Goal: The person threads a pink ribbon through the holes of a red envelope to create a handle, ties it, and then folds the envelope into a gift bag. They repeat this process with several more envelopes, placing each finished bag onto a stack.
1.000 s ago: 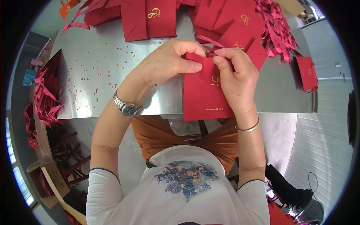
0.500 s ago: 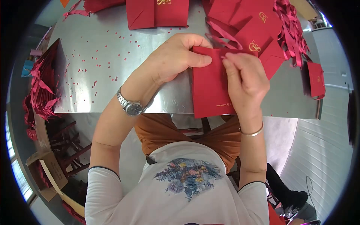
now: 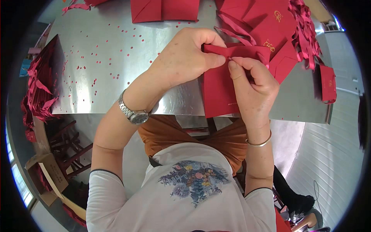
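Note:
A red paper bag hangs partly over the near edge of the metal table, its top edge toward the far side. My left hand grips the bag's top left corner, thumb in front and fingers behind. Close beside that thumb, my right hand pinches thumb and forefinger on a thin bit of red ribbon at the bag's upper edge. More ribbon seems to curve along the bag's top right. Just beyond lie several flat red bags with gold print, partly covered by the one I hold.
Two folded red pieces lie at the far middle. A heap of red ribbons sits at the far right, near a small red bag. Stacked bags stand on the left. Red paper dots are scattered over the metal table.
My fingertips have come closer together at the bag's top edge, and the left hand has moved slightly right. The top edge is now more bent. The whole view has shifted a little.

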The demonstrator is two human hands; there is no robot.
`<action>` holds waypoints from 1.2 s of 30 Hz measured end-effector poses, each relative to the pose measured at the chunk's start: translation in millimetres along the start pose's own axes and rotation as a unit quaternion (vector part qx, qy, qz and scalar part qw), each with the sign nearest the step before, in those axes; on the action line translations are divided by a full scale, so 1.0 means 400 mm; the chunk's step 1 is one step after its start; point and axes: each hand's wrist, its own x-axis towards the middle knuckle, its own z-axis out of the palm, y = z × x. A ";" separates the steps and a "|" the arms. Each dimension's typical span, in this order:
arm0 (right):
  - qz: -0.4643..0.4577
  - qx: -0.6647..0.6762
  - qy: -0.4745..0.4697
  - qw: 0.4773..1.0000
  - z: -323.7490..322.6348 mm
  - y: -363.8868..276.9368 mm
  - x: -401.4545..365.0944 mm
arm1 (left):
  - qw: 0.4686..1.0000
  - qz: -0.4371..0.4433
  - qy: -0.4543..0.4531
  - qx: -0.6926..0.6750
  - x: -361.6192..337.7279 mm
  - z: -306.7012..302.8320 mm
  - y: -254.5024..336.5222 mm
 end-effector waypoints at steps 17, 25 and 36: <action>-0.105 -0.302 -0.076 0.944 0.016 -0.064 0.039 | 0.970 0.118 0.109 0.182 -0.026 0.025 0.000; 0.056 -0.139 -0.066 0.987 0.022 -0.057 0.046 | 0.967 0.129 0.114 0.190 -0.022 0.038 -0.020; 0.106 -0.043 -0.127 0.985 -0.038 -0.053 0.070 | 0.981 0.184 0.033 0.044 -0.011 0.001 -0.019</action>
